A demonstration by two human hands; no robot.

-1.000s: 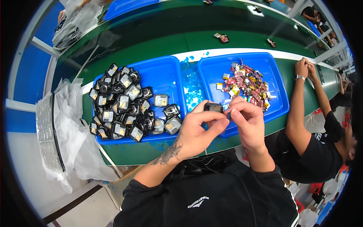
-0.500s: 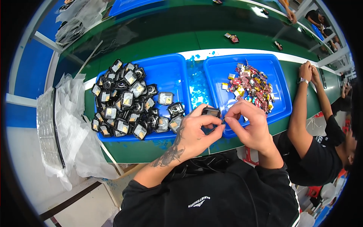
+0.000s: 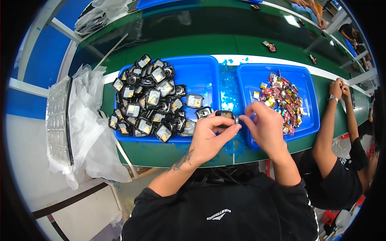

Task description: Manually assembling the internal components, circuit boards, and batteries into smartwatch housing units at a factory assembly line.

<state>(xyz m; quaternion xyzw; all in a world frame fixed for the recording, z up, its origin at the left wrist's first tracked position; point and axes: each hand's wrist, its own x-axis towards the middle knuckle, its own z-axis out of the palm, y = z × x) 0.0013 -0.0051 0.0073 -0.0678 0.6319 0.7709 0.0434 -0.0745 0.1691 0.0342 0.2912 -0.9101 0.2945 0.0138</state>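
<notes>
Casing (image 3: 224, 114), boxy, in left grip (image 3: 209, 136)

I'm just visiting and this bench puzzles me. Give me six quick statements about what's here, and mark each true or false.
1. The left hand holds a dark casing. True.
2. The left tray is red. False: it is blue.
3. Many black casings lie in the left tray. True.
4. The heap of small parts is in the left tray. False: it is in the right tray.
5. The right hand rests on the left tray. False: it is close beside the dark casing.
6. The co-worker wears a watch. True.
</notes>
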